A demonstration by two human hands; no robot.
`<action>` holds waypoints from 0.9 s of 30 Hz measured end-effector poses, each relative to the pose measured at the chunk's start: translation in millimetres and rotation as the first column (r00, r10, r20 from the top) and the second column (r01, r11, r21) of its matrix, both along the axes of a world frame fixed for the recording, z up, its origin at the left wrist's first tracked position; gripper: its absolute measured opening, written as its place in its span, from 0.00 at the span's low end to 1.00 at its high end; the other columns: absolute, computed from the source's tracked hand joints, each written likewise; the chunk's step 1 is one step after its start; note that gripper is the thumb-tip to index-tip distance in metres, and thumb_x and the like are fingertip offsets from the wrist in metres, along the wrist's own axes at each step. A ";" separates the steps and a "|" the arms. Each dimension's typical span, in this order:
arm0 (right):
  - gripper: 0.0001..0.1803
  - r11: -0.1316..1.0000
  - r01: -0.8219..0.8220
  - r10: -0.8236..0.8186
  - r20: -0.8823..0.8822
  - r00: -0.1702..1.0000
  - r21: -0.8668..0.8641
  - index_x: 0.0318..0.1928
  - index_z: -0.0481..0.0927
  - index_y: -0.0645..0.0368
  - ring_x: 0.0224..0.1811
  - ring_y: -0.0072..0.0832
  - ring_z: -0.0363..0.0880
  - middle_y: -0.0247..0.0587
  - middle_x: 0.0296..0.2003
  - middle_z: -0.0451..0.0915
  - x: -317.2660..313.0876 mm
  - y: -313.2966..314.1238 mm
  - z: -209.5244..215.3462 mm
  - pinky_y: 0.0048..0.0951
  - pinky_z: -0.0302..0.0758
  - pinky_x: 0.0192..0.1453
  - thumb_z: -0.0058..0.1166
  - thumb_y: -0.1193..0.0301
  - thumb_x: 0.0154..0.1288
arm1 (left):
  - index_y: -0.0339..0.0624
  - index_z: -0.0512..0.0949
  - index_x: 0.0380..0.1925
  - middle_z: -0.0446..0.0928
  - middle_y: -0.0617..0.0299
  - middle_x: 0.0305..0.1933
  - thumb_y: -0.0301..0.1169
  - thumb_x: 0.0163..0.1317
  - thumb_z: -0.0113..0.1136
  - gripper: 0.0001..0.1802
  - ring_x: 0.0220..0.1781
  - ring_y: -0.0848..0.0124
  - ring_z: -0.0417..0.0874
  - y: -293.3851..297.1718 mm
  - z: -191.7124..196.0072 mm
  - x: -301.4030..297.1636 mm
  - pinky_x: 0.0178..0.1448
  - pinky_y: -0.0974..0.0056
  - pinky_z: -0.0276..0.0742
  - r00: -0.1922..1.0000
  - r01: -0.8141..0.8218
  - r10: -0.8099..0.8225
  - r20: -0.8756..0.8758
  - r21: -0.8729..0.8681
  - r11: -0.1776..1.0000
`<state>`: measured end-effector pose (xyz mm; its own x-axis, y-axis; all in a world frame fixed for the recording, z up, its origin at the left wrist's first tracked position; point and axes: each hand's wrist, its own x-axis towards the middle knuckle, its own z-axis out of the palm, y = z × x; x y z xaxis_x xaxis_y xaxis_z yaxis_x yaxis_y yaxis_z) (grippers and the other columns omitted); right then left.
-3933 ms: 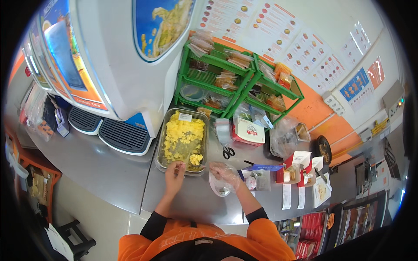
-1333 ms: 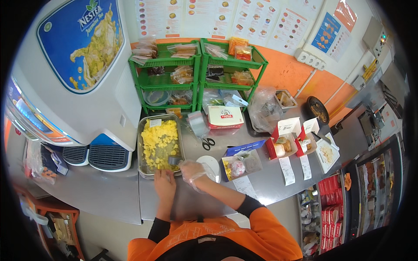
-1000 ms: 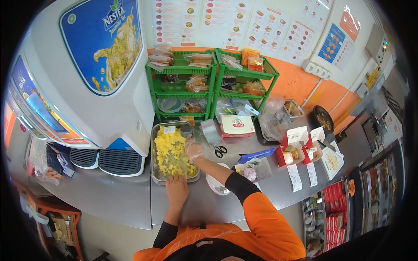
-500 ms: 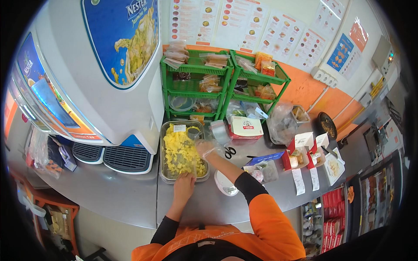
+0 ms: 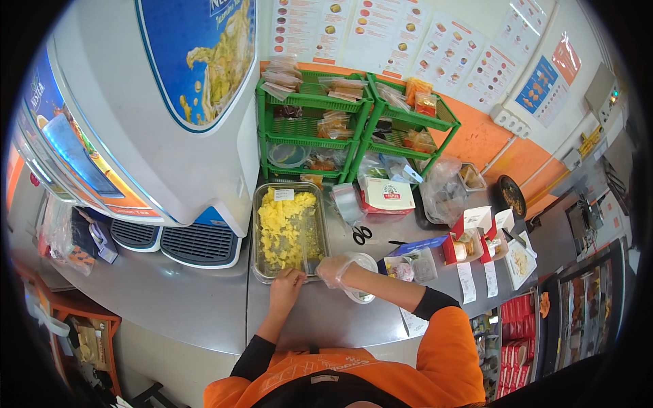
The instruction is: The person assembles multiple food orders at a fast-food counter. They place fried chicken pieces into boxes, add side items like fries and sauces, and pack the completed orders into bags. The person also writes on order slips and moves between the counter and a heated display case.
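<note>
A metal tray holds crumbled yellow food that looks like scrambled egg, with a white label on its far part. At the tray's near edge is my bare left hand, its fingertips pressed together; what they pinch is hidden. My right hand, in a clear plastic glove, is curled by the tray's near right corner, its contents unclear. Close behind its wrist is a white kitchen scale, partly covered by the forearm, with a round pale rim showing above it. Black-handled scissors lie beyond the scale.
Green racks with bagged food stand at the back, a white drink dispenser at left. To the right are a cardboard box, a clear plastic bag, two red food boxes with paper slips, and a white cutting board.
My right hand has moved from the tray's right side toward me, to its near right corner. The grey cup seen in the egg is no longer there. My left hand stays at the near edge.
</note>
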<state>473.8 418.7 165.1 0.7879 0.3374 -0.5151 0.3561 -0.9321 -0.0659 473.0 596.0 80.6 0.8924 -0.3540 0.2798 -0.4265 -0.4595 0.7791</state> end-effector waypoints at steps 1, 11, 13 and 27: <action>0.08 1.000 -0.017 0.016 0.012 1.000 0.020 0.32 0.84 0.61 0.38 0.46 0.84 0.50 0.32 0.83 1.8 -4.2 -5.7 0.42 0.79 0.41 0.54 0.72 0.54 | 0.39 0.80 0.28 0.78 0.58 0.29 0.22 0.50 0.65 0.05 0.30 0.64 0.81 0.2 2.3 0.1 0.34 0.63 0.77 1.000 0.003 -0.003 -0.013 -0.020 1.000; 0.09 0.754 0.183 -0.116 -0.146 0.982 0.631 0.31 0.78 0.61 0.34 0.42 0.79 0.47 0.27 0.79 25.1 -50.2 -49.9 0.39 0.74 0.41 0.48 0.70 0.62 | 0.38 0.79 0.28 0.80 0.56 0.40 0.23 0.52 0.67 0.05 0.29 0.65 0.81 -1.6 7.1 0.1 0.36 0.65 0.78 0.998 0.003 -0.007 -0.065 -0.072 0.997; 0.10 0.632 0.290 -0.175 -0.232 0.957 0.718 0.32 0.77 0.61 0.31 0.39 0.78 0.43 0.23 0.76 19.4 -61.3 -68.3 0.38 0.72 0.38 0.46 0.69 0.65 | 0.36 0.78 0.29 0.79 0.55 0.46 0.24 0.53 0.66 0.06 0.30 0.67 0.81 -1.0 6.2 0.8 0.37 0.65 0.78 0.995 0.066 -0.075 -0.071 -0.120 0.991; 0.12 -0.606 0.610 -0.310 -0.858 0.410 0.510 0.29 0.67 0.47 0.17 0.12 0.56 0.21 0.20 0.61 -67.0 -23.9 -49.4 0.18 0.53 0.19 0.50 0.59 0.70 | 0.37 0.67 0.32 0.76 0.51 0.38 0.23 0.64 0.54 0.06 0.33 0.67 0.79 -2.5 -17.6 -7.2 0.39 0.66 0.73 0.973 -0.118 0.005 -0.230 -0.480 0.869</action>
<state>406.8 394.9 115.7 0.8782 -0.0713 -0.4729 -0.3776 0.5034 -0.7772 465.8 593.5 63.0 0.9655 -0.1650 0.2014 -0.2068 -0.0160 0.9783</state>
